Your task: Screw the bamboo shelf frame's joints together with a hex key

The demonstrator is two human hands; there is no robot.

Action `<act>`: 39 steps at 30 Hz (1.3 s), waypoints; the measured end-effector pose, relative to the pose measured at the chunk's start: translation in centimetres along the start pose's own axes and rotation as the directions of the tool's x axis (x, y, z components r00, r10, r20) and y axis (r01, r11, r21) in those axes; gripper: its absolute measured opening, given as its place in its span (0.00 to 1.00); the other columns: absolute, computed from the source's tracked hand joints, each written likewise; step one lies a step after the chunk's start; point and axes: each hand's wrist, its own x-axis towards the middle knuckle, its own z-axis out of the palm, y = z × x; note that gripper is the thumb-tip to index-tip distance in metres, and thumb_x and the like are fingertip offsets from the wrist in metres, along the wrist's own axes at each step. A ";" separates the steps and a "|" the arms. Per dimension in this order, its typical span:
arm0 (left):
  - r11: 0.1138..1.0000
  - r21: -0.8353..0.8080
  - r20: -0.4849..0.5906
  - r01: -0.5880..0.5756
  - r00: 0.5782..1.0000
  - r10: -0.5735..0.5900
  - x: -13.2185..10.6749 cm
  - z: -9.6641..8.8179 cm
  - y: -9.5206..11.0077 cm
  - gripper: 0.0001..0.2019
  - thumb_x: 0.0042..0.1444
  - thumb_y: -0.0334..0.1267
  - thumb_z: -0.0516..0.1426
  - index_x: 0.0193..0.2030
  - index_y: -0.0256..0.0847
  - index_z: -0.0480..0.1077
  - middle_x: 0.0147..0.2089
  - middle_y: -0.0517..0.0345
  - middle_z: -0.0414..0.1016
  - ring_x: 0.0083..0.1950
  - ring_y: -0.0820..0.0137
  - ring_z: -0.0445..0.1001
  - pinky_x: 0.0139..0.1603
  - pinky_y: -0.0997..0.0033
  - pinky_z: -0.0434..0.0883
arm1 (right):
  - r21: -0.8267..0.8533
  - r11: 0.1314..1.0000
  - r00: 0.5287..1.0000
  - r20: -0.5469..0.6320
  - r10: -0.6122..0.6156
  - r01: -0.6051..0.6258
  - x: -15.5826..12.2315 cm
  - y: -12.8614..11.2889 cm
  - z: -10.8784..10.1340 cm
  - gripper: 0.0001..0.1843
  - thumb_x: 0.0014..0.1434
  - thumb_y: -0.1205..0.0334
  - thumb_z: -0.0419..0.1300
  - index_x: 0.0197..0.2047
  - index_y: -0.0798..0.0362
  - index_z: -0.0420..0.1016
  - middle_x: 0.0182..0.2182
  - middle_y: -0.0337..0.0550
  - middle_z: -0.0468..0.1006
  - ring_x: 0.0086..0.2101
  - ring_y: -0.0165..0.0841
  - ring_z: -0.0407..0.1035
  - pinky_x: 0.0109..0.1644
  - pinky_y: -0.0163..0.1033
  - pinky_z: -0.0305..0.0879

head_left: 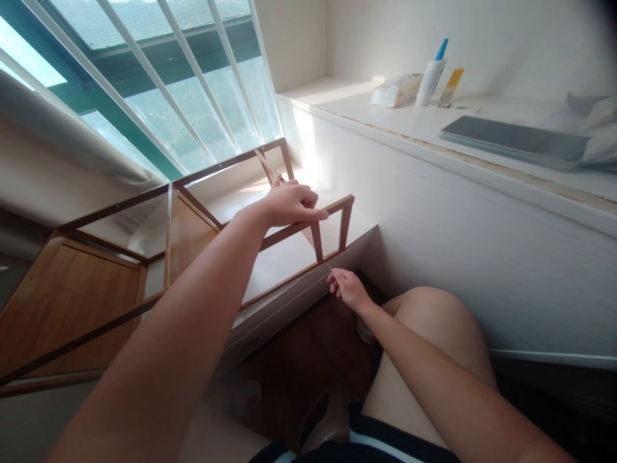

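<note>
A brown wooden shelf frame [344, 222] with slanted legs and rails lies on its side on a white surface. My left hand [289, 204] is closed on its near upper rail, with the thumb along the rail and the fingers over the far side. A thin wooden strip [267, 166] shows just beyond those fingers; I cannot tell whether they touch it. Lower and to the right, my right hand [348, 287] pinches a thin metal rod [328, 265] that looks like a hex key. Its tip points at the lower rail [294, 276], close to a joint.
Wooden panels [72, 296] fill the frame's left part. A barred window [183, 83] and a curtain [62, 141] are behind. On the white ledge [347, 103] are a tissue pack [396, 90], a white tube [429, 82], a yellow scraper [451, 87] and a phone-like slab [515, 140].
</note>
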 end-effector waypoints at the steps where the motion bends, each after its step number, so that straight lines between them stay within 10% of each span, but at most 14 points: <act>1: 1.000 -0.001 -0.003 -0.004 1.000 0.004 0.0 0.0 0.0 0.21 0.56 0.55 0.56 0.23 0.40 0.62 0.30 0.61 0.67 0.45 0.63 0.64 0.68 0.39 0.35 | 0.116 0.990 0.996 0.033 0.082 -0.085 0.0 -0.1 0.1 0.22 0.68 0.50 0.45 0.31 0.53 0.71 0.21 0.40 0.72 0.18 0.28 0.60 0.22 0.33 0.53; 7: 1.000 0.001 -0.003 -0.009 1.000 0.009 0.0 0.0 0.0 0.21 0.56 0.55 0.56 0.23 0.40 0.63 0.30 0.61 0.67 0.44 0.63 0.64 0.68 0.38 0.35 | 0.451 0.822 0.936 0.224 0.272 -0.348 0.2 -0.1 0.1 0.21 0.67 0.51 0.48 0.33 0.56 0.72 0.22 0.41 0.72 0.18 0.26 0.61 0.18 0.31 0.54; 17: 1.000 0.001 -0.006 -0.023 1.000 0.023 0.0 0.0 -0.2 0.21 0.56 0.54 0.56 0.23 0.40 0.63 0.30 0.61 0.68 0.43 0.63 0.64 0.68 0.38 0.33 | 0.000 1.000 0.973 -0.229 -0.028 0.029 0.6 1.4 0.3 0.16 0.60 0.44 0.58 0.37 0.48 0.62 0.22 0.34 0.72 0.19 0.30 0.64 0.23 0.34 0.59; 23: 1.000 0.007 -0.010 -0.014 1.000 0.014 0.0 0.1 -0.1 0.20 0.56 0.54 0.56 0.23 0.40 0.63 0.31 0.61 0.68 0.44 0.63 0.64 0.68 0.38 0.34 | -0.295 0.945 0.939 -0.262 -0.224 0.143 0.2 1.0 -0.4 0.16 0.62 0.44 0.57 0.34 0.49 0.66 0.26 0.40 0.75 0.28 0.36 0.70 0.37 0.39 0.64; 39: 1.000 0.000 -0.003 -0.010 1.000 0.010 0.0 0.1 -0.3 0.19 0.56 0.53 0.55 0.23 0.40 0.64 0.31 0.61 0.68 0.45 0.63 0.64 0.68 0.37 0.31 | -0.272 0.954 0.941 -0.271 -0.203 0.127 0.1 1.1 -0.5 0.13 0.57 0.49 0.62 0.33 0.51 0.71 0.26 0.41 0.77 0.28 0.36 0.72 0.35 0.39 0.66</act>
